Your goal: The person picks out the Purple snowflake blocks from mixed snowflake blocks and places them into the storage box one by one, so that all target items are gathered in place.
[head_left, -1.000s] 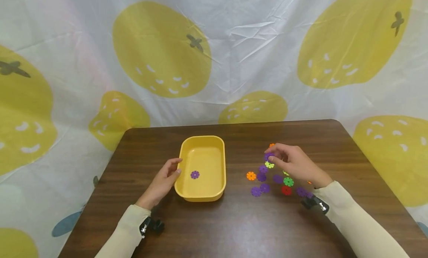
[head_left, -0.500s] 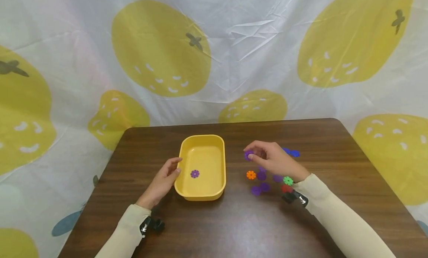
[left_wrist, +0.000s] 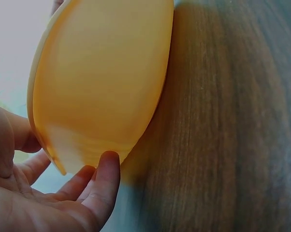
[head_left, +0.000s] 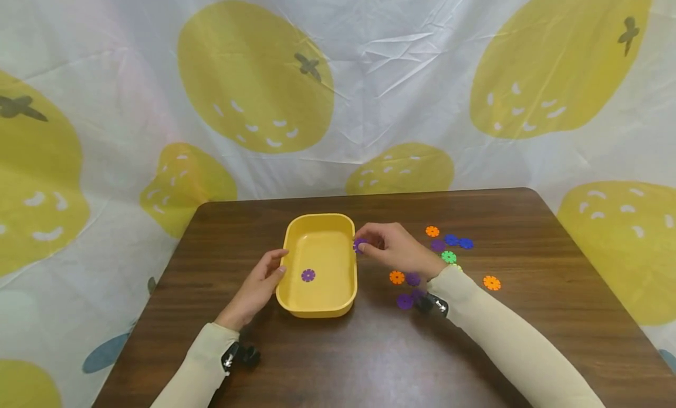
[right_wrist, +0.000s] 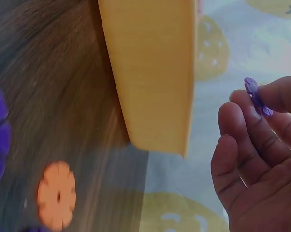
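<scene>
Pinching purple disc [head_left: 359, 246] in right hand [head_left: 392, 247] | held by right rim of yellow tray [head_left: 317, 313], leftward of hand, long axis front-to-back | touching tray's left side with relaxed left hand [head_left: 258, 286]

Brown table [head_left: 343, 361]: yellow tub [head_left: 328, 249], coloured discs [head_left: 492, 283]

Partly covered, partly cropped
The right sleeve [head_left: 507, 326] partly hides a yellow disc [head_left: 456, 267]; the right hand [head_left: 393, 245] covers part of a purple disc [head_left: 358, 244]; both wrist views crop the tray [left_wrist: 107, 72].
</scene>
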A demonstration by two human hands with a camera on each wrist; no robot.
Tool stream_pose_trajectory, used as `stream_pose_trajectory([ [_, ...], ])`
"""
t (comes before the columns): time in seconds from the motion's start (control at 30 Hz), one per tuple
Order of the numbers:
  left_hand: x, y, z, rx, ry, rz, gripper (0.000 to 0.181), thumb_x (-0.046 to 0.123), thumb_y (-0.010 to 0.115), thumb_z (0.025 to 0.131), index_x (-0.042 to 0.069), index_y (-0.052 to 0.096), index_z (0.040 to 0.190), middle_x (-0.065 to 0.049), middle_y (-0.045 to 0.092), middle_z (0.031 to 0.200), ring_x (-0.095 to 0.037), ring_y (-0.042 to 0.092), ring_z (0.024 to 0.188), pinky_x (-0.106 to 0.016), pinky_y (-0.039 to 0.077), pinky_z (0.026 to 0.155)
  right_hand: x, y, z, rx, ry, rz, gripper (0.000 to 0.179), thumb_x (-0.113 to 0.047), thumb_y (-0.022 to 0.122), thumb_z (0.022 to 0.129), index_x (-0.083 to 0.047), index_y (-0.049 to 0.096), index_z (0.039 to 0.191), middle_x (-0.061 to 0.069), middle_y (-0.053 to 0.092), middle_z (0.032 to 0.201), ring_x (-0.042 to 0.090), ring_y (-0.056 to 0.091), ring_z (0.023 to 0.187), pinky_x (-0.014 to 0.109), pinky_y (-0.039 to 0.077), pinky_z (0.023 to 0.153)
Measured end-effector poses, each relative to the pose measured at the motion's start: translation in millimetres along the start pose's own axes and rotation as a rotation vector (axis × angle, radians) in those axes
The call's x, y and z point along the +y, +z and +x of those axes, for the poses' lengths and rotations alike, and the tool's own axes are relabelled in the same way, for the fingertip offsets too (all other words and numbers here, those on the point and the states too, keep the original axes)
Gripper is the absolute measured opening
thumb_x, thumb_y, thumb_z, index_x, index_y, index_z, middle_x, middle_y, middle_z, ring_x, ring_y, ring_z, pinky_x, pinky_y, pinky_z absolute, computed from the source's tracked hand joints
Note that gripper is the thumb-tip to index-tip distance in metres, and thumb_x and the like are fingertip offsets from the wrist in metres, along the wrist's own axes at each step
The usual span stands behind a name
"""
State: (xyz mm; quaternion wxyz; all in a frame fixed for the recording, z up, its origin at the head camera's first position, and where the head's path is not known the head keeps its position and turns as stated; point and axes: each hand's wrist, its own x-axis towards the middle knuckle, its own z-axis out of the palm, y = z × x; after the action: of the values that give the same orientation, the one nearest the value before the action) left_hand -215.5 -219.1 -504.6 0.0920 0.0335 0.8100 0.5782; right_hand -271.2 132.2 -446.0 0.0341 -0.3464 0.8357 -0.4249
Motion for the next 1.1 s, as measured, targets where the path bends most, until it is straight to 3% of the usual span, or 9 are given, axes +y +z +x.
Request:
stream_pose_trajectory([
  [0.6,1.6,-0.7,-2.5,-0.006,0.008,0.002,0.044,0.022,0.048,0.114,0.017,0.042,0.157,-0.024,0.051,0.15,-0.038,0.057,0.134,-0.051,0.051,0.113,-9.1,50.2,50.4,-0.086,-0.147,-0.146,0.012,-0.014,0.072,0.098,-0.014,0.077,0.11,-0.008,0.074,0.087,0.005,0.061,0.075,0.021,0.054,0.069],
  [0.83,2.3,0.1,-1.3,-0.018,0.001,-0.023,0.044,0.021,0.047,0.114,0.017,0.042,0.157,-0.025,0.05,0.152,-0.039,0.056,0.136,-0.055,0.048,0.115,-10.0,63.9,54.8,-0.197,-0.183,-0.224,0.011,-0.017,0.072,0.099,-0.016,0.077,0.109,-0.009,0.074,0.092,0.004,0.061,0.078,0.02,0.055,0.071],
  [1.1,1.2,-1.3,-1.4,-0.031,0.002,-0.034,0.045,0.023,0.047,0.114,0.016,0.04,0.158,-0.025,0.048,0.153,-0.04,0.055,0.138,-0.056,0.047,0.117,-13.9,69.0,52.5,-0.234,-0.159,-0.314,0.015,-0.022,0.072,0.098,-0.016,0.078,0.111,-0.009,0.073,0.089,0.007,0.061,0.077,0.024,0.054,0.072],
])
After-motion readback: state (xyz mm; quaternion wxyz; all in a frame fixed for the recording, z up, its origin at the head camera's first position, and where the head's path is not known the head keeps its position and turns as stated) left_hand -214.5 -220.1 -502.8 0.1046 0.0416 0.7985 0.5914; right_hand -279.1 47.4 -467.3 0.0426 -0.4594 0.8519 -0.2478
